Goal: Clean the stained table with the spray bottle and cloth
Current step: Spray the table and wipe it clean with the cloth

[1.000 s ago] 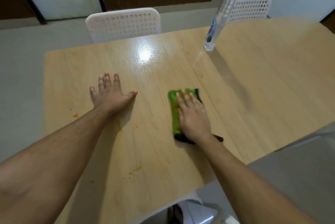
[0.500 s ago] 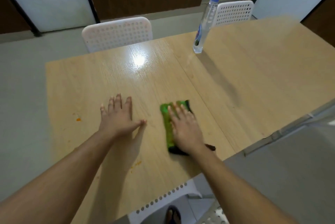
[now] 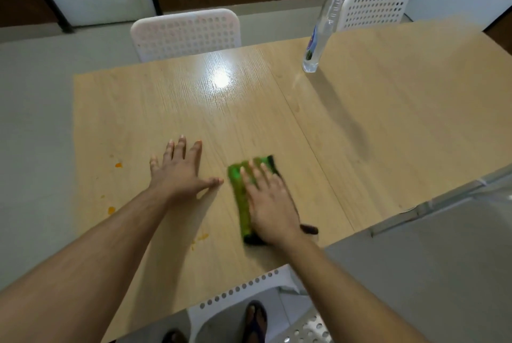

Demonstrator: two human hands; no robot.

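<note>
1. Head view, nearest: sandalled feet point(image 3: 256, 317) and a white perforated chair point(image 3: 238, 295) show below the table's near edge.
2. The right hand point(image 3: 270, 201) lies flat, fingers straight, pressing the cloth point(image 3: 241, 201); the folded green cloth, dark-edged and blurred, shows beside and beyond the fingertips.
3. The left hand point(image 3: 180, 170) rests just beside it, fingers spread on the pale wood-grain table point(image 3: 388, 126).
4. Orange stains point(image 3: 118, 165) dot the left part.
5. Farthest, a slim clear spray bottle point(image 3: 324, 26) with blue nozzle stands upright.
</note>
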